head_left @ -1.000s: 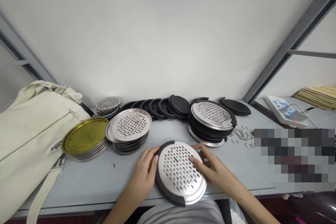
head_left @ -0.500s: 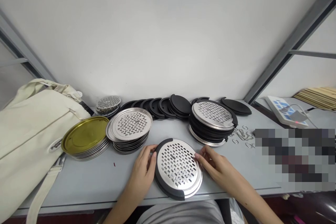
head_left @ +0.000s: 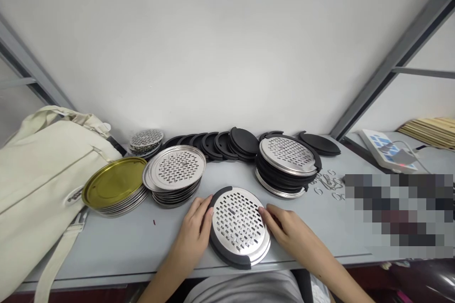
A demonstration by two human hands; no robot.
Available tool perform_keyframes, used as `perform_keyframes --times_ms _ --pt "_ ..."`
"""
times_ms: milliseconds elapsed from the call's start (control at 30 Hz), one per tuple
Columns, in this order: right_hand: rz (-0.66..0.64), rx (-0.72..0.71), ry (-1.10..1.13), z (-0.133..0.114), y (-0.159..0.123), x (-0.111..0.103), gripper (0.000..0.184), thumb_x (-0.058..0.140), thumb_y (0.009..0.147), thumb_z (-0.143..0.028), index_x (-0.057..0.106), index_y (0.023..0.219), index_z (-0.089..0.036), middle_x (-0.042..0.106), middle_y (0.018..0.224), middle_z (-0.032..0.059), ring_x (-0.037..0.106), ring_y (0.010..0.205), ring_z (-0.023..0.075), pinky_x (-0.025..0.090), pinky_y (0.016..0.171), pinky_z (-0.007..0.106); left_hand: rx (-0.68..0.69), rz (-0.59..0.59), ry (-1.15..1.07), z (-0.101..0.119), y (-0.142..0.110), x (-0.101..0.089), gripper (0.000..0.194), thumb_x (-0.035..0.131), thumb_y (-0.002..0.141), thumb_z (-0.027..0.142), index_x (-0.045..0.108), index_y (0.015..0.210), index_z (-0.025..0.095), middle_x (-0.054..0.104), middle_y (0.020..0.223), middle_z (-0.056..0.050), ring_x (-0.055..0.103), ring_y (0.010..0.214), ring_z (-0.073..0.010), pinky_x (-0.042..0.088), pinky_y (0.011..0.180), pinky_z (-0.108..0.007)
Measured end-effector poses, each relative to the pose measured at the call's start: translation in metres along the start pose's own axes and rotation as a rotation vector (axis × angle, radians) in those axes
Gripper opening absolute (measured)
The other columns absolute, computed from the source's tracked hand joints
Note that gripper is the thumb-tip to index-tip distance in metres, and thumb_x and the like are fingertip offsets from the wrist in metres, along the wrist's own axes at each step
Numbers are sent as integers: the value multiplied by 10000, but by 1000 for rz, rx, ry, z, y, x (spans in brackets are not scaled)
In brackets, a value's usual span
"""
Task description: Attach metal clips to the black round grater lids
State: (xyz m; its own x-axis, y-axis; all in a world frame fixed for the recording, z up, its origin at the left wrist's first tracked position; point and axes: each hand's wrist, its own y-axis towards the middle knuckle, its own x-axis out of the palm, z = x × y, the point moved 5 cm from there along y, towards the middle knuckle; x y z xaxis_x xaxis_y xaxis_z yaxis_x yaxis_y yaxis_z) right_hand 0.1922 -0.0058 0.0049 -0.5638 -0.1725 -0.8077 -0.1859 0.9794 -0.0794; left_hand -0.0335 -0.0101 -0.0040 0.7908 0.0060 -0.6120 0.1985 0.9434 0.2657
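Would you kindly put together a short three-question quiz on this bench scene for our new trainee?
1. True or false: the perforated disc between the hands sits in a black rim.
2. Which stack lies nearest the cream bag? A) gold-coloured lids B) black rings C) wire loops
3. Fill in: the left hand touches the disc's ____ edge, the right hand the opposite one.

Key: 1 true. 2 A. 3 left.
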Motion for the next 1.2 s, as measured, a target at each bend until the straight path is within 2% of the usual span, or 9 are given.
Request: perform_keyframes --times_ms 200,367,467,567,633,800,967,1067,1200 --pt "-5 -30 -118 3 -1 -5 481 233 986 -504 470 674 -226 574 579 11 556 534 171 344 527 262 -67 -3 -42 -1 1 -2 368 323 984 331 524 1262 198 565 1180 -100 523 1135 -204 409 1005 -357" --pt "174 -21 -298 5 -18 -14 515 330 924 -605 593 1004 -170 663 839 125 651 685 263 465 571 328 -133 12 -118 0 -1 -5 360 344 973 363 560 1221 215 583 1217 -95 525 1160 -225 404 1025 -384" --pt "264 -278 -332 -16 -32 -11 726 514 796 -685 501 1270 -134 606 1155 202 612 1028 332 518 796 403 -158 53 -169 1 -2 -7 362 367 961 391 596 1181 218 612 1186 -95 557 1114 -238 457 962 -380" --pt "83 -608 -363 -40 -42 8 949 666 676 -670 338 1442 -216 422 1432 190 449 1268 355 468 952 438 -176 87 -189 0 -2 -9 360 410 941 418 608 1156 208 625 1164 -102 570 1089 -243 482 917 -367" --pt "-1 -704 -411 -48 -43 19 1034 752 624 -610 287 1473 -245 339 1495 183 363 1330 376 427 999 478 -199 98 -205 -2 -3 -8 360 416 937 429 605 1139 199 635 1129 -107 598 1018 -236 502 859 -349" --pt "99 -713 -515 -49 -43 29 924 802 687 -389 306 1463 -322 401 1461 181 459 1255 360 473 939 487 -271 55 -270 -9 -4 -4 382 359 952 456 550 1149 190 651 972 -86 591 658 -160 489 618 -286" --pt "238 -797 -609 -55 -57 31 809 793 679 -278 430 1402 -276 574 1281 216 594 1055 358 538 821 490 -297 22 -274 -10 -4 -3 363 307 971 452 504 1145 200 614 811 -32 541 604 -144 438 614 -279" --pt "223 -785 -539 -59 -59 19 738 775 686 -310 485 1363 -267 627 1204 193 617 1005 328 549 809 461 -286 26 -269 -8 -3 -5 360 307 970 454 514 1123 202 592 780 -25 547 641 -158 425 626 -283" --pt "110 -719 -292 -59 -53 -15 549 684 792 -297 537 1321 -289 638 1227 109 586 1110 281 511 911 392 -285 36 -283 -7 -4 -6 370 308 969 458 530 1115 200 578 763 -26 555 679 -175 425 632 -282"
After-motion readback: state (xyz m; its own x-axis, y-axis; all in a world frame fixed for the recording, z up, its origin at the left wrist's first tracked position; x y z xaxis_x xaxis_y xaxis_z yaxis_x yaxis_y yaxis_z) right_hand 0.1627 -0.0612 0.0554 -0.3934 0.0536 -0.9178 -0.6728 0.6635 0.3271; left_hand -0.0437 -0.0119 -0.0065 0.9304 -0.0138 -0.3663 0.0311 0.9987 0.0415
